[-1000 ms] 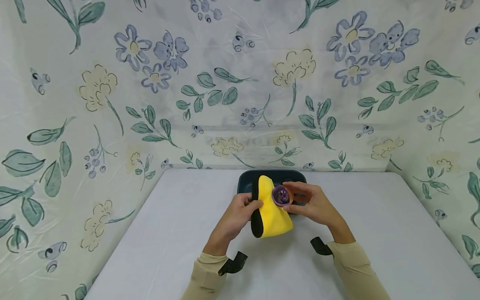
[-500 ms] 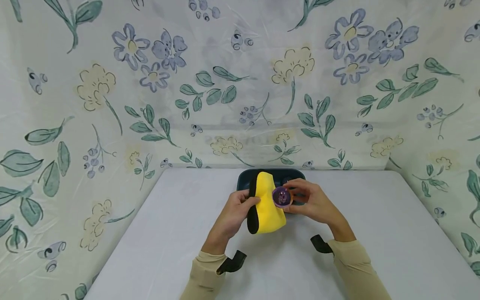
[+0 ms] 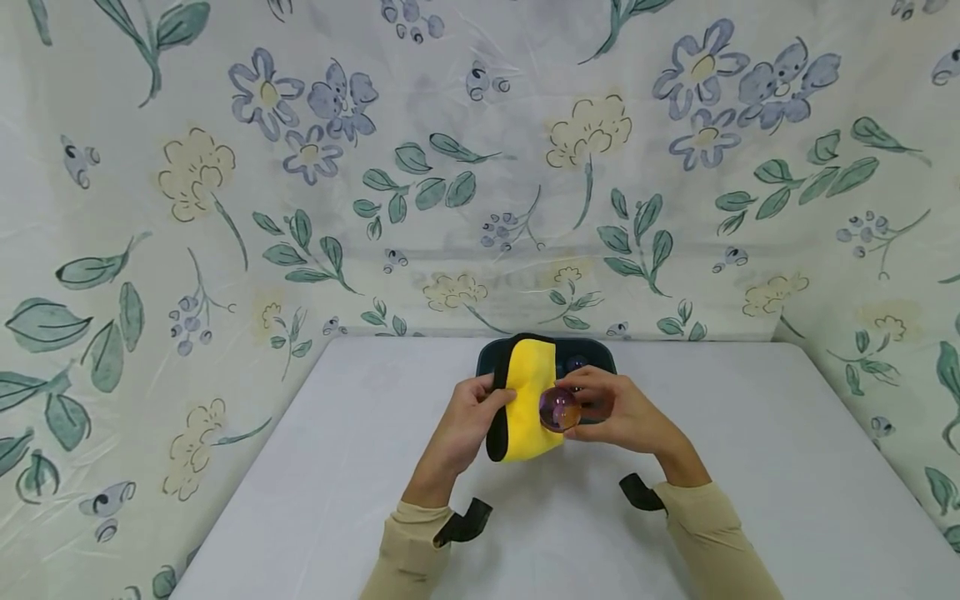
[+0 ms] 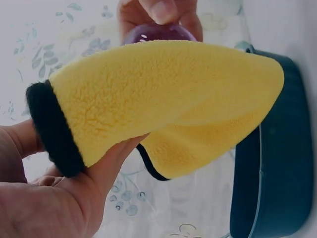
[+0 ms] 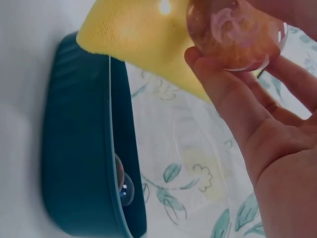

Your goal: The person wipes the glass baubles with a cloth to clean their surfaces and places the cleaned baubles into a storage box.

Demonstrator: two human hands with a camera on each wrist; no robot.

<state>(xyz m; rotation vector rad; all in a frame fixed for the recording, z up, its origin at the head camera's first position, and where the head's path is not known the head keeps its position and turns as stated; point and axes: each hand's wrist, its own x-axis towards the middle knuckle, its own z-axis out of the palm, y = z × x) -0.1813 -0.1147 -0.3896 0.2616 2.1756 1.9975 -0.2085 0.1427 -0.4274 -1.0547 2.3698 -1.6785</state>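
My left hand (image 3: pixel 465 421) pinches a folded yellow cloth (image 3: pixel 525 408) by its black border, thumb in front. The fleecy cloth (image 4: pixel 163 89) bulges over the fingers in the left wrist view, its loose end drooping. In my right hand (image 3: pixel 630 417) is a clear ball (image 3: pixel 560 408) with purple and orange swirls, gripped between thumb and fingers. The ball (image 5: pixel 235 32) is just in front of the cloth's right edge; I cannot tell whether they touch. Both hands are above the table, in front of a dark teal box (image 3: pixel 487 358).
Balls (image 5: pixel 127 191) lie inside the box, partly hidden by its wall (image 5: pixel 79 144). The white table (image 3: pixel 360 467) reaches back to a floral curtain (image 3: pixel 450 208). Black wrist mounts (image 3: pixel 467 523) stick out from the sleeves.
The ball has turned from its purple side to show orange too, and moved slightly left and down. The cloth has shifted a little left and up, standing more upright.
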